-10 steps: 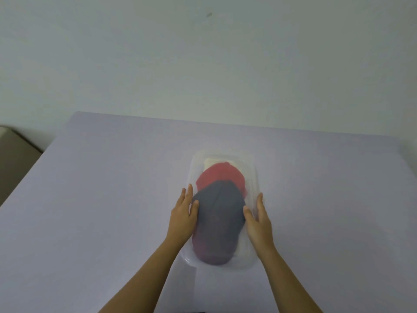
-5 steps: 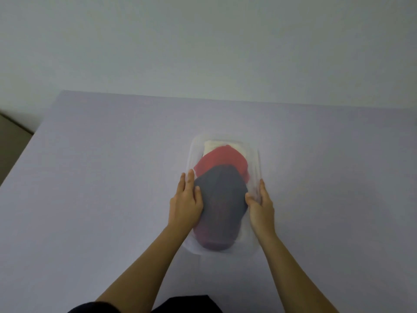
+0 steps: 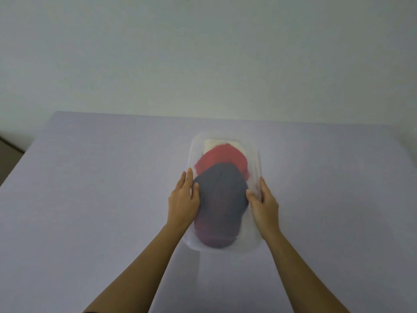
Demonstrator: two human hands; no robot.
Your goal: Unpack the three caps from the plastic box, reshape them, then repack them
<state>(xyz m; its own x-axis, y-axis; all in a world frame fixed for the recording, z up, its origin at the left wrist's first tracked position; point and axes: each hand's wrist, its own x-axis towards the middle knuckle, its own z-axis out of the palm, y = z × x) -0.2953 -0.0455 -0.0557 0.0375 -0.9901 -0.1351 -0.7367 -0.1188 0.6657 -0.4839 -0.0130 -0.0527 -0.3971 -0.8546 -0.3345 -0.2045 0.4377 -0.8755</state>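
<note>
A clear plastic box (image 3: pixel 256 154) lies lengthways on the lilac table. Three caps are stacked in it: a grey cap (image 3: pixel 220 199) on top at the near end, a red cap (image 3: pixel 222 158) behind it, and a cream cap (image 3: pixel 211 143) showing only at the far end. My left hand (image 3: pixel 184 199) lies along the box's left wall with straight fingers, its thumb touching the grey cap's left side. My right hand (image 3: pixel 264 204) lies along the right wall, its thumb against the cap's right side.
The lilac table (image 3: pixel 101 199) runs wide on both sides of the box and ends at a pale wall behind. A brown surface (image 3: pixel 9 152) shows past the table's left edge.
Both hands stay at the sides of the box and the grey cap. The view has shifted a little, and the thumbs sit slightly closer against the cap.
</note>
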